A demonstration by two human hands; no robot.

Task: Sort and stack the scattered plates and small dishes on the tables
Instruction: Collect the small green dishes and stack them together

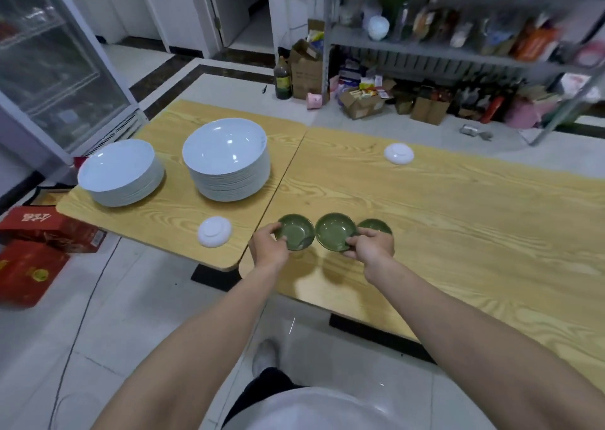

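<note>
The fingers (272, 230) of the left hand (268, 247) are curled round the near rim of the first green dish (296, 231), small, round and glazed, with the thumb over its edge. The fingers (355, 240) of the right hand (374, 248) pinch the near rim of the second green dish (335, 231), of the same make. The two rims touch, just past the front edge where the two desks meet. Whether the dishes rest on the wood or are lifted off it I cannot tell.

The long yellow wood-grain desk (458, 220) stands on the right and the shorter matching desk (170, 213) on the left, butted side to side. Behind them are a grey metal shelf rack (458, 54) crowded with packets and a glass-door fridge (49, 69); every label there is too blurred to read.

On the shorter desk stand a tall stack of wide white plates (226, 159) and, to its left, a lower stack of white plates (121, 171).

Red cartons (42, 230) lie on the floor at the left, with pale characters on top that I cannot read. A dark bottle (283, 77) stands on the floor by some cardboard boxes (306, 69).

One small white dish (214, 232), upside down, sits near the shorter desk's front edge, and another upturned white dish (398, 153) sits far back on the long desk. A third green dish (375, 225) is partly hidden behind the right hand.
</note>
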